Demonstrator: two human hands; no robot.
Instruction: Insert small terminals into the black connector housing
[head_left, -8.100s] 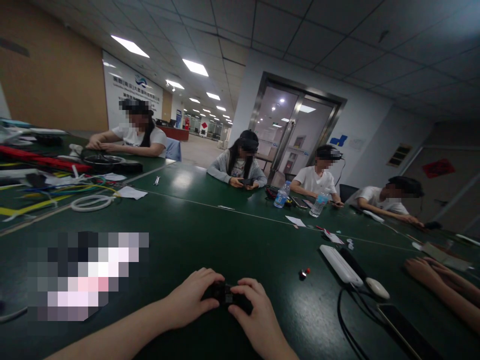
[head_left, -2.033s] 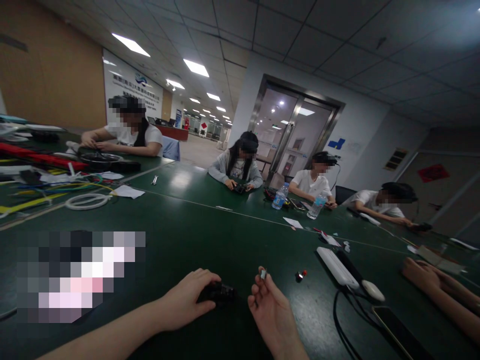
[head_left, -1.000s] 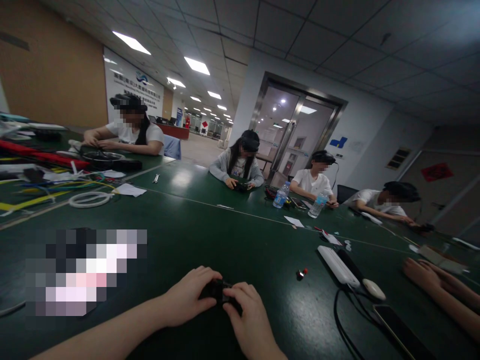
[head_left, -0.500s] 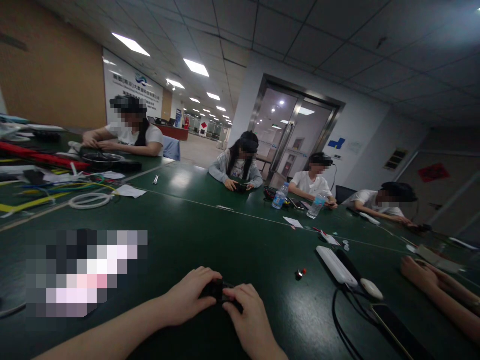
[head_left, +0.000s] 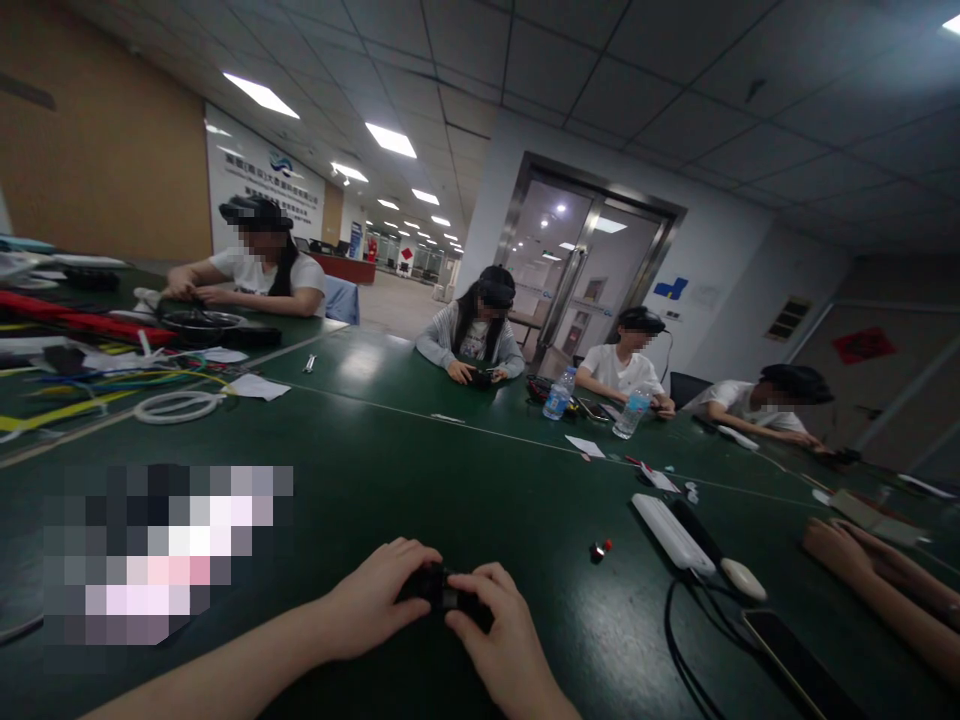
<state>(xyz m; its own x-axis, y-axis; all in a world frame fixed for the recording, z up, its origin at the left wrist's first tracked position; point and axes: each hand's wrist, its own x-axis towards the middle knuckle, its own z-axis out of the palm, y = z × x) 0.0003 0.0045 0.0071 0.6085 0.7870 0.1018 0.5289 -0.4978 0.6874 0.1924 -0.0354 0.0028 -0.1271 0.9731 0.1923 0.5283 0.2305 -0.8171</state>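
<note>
A small black object (head_left: 433, 588) is held between my two hands over the near part of the green table; its kind cannot be made out. My left hand (head_left: 384, 592) is closed on its left end, fingers over the top and thumb on the near side. On the other end, my right hand (head_left: 496, 622) pinches it with thumb and forefinger. A lighter grey band shows on the object between the hands, and much of the rest is hidden by my fingers and dim light.
Right of my hands lie a small red-and-dark piece (head_left: 600, 550), a white power bank (head_left: 673, 532), black cables (head_left: 679, 640) and a phone (head_left: 795, 660). Another person's hands (head_left: 840, 550) rest at the right edge. Across the table (head_left: 337, 450) stand water bottles (head_left: 559, 395); several people sit around.
The fingers of my right hand have shifted slightly on the black object, and a lighter band on it shows more clearly. Both hands stay in nearly the same place.
</note>
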